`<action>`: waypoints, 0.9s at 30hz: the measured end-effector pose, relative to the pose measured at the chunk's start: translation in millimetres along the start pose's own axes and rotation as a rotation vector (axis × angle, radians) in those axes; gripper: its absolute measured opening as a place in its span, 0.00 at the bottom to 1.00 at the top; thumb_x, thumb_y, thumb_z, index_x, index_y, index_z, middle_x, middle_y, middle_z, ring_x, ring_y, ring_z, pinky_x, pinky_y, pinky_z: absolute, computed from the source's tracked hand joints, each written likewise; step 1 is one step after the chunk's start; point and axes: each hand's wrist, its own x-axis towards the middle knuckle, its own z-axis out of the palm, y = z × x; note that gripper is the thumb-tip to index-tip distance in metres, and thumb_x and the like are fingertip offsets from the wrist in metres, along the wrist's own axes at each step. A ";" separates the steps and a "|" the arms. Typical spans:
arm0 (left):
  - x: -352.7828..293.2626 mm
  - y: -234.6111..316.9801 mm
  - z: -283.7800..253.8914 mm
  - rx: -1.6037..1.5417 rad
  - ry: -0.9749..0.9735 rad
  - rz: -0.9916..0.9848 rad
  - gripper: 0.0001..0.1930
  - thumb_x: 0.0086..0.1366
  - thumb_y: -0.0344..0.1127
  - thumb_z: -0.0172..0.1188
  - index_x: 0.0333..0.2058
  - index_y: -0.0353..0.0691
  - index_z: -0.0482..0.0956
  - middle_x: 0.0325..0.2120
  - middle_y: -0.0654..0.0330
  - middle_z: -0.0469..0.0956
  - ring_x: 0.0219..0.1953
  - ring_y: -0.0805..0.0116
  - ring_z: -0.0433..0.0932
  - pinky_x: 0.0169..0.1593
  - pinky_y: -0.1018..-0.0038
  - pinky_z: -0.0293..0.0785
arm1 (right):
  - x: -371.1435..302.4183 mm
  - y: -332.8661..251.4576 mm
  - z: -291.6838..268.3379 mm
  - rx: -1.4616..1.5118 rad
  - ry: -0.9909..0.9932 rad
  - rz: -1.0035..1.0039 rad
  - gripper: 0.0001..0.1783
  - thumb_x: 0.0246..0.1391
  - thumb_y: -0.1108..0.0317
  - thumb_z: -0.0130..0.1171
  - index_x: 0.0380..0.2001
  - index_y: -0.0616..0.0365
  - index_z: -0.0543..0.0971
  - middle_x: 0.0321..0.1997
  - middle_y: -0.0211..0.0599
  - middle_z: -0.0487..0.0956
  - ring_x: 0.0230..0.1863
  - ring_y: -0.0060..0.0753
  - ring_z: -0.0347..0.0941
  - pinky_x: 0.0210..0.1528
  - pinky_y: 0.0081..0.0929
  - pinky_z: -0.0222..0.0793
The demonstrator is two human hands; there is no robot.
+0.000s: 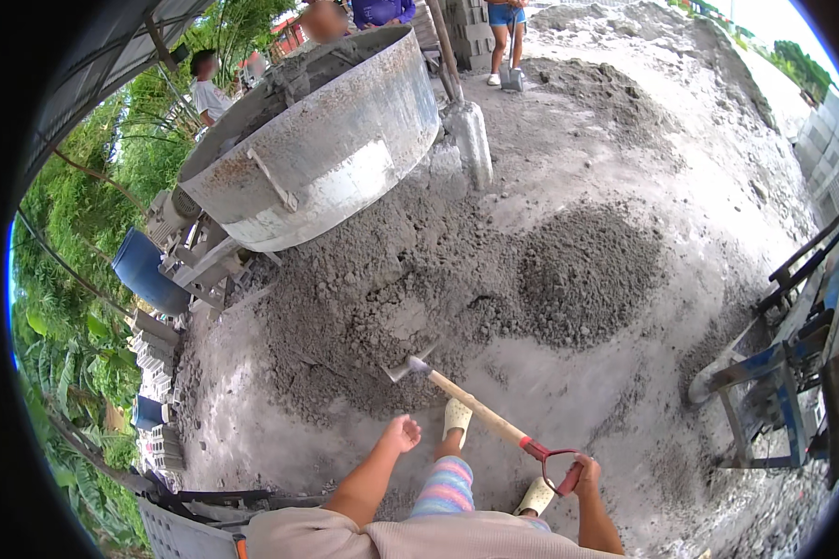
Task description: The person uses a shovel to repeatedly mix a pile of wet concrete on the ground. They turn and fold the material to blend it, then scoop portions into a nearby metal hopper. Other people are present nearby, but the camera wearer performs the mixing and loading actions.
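My right hand [584, 473] is closed around the red D-shaped grip of a shovel [480, 410]. Its wooden shaft slants up and left to a metal blade, which rests at the near edge of a grey sand-like mix heap [373, 307]. Left of the shaft, apart from it, my left hand [403, 434] hangs with loosely bent fingers and nothing in it. A second, darker round pile [589, 275] adjoins the heap on the right. Behind the heap stands a large round metal mixer drum [331, 154], coated with dried cement.
A blue barrel [151, 270] and stacked concrete blocks [157, 359] line the left side. On the right is a wood and metal frame [783, 373]. A person [505, 37] with a shovel stands at the back; other people are beyond the drum. Block wall [832, 144] at far right.
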 end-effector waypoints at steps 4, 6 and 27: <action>50.2 48.0 82.8 0.225 -0.211 -0.034 0.07 0.55 0.41 0.54 0.24 0.47 0.70 0.19 0.67 0.73 0.23 0.69 0.73 0.30 0.69 0.69 | -42.2 -24.5 33.9 -0.095 0.139 0.002 0.12 0.36 0.60 0.54 0.18 0.59 0.70 0.13 0.36 0.67 0.13 0.31 0.64 0.15 0.26 0.62; 76.8 75.9 106.3 0.368 -0.228 0.017 0.08 0.54 0.43 0.56 0.27 0.48 0.71 0.20 0.67 0.74 0.22 0.69 0.73 0.30 0.67 0.69 | -69.1 -44.1 65.8 -0.132 0.238 0.018 0.16 0.38 0.54 0.53 0.21 0.58 0.70 0.13 0.36 0.66 0.12 0.31 0.63 0.14 0.26 0.62; 305.8 -6.4 103.7 0.131 0.214 -0.170 0.11 0.46 0.40 0.57 0.25 0.45 0.66 0.18 0.65 0.66 0.20 0.67 0.67 0.29 0.66 0.66 | 23.4 34.2 25.3 -0.142 0.948 0.177 0.23 0.49 0.47 0.45 0.14 0.54 0.65 0.08 0.27 0.59 0.09 0.22 0.54 0.11 0.21 0.50</action>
